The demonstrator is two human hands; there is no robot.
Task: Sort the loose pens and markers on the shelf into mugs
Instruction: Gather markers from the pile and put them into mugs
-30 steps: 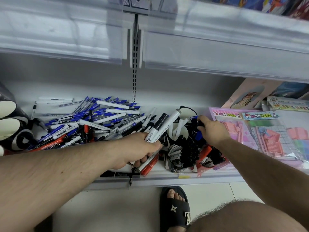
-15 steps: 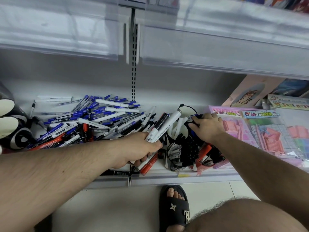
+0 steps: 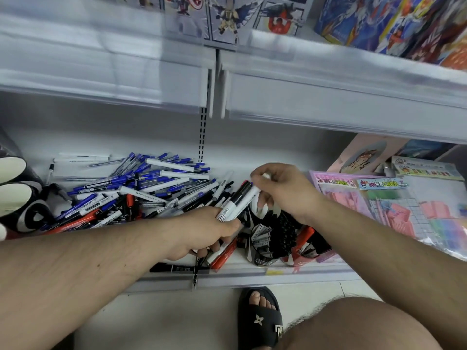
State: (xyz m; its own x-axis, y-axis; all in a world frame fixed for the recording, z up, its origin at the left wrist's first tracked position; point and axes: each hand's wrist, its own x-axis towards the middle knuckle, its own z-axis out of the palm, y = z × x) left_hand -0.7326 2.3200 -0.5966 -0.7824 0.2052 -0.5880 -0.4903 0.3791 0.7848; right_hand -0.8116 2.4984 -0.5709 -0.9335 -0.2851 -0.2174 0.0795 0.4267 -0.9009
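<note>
Fingers of left hand [image 3: 202,233] curl round marker bundle [image 3: 236,202]; right hand [image 3: 280,190] pinches one white pen [image 3: 265,175]. Mug [image 3: 271,245] near shelf [image 3: 252,276] front edge holds black markers. Big loose pile [image 3: 141,190] remains, left-centre; job looks early.

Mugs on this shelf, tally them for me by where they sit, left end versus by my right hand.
Empty mugs at the left end, on their sides: 2
Black-and-white mugs by the right hand: 2
Red mug beside them: 1
Total: 5, leaving out a pale sliver cut off at the left edge.
</note>
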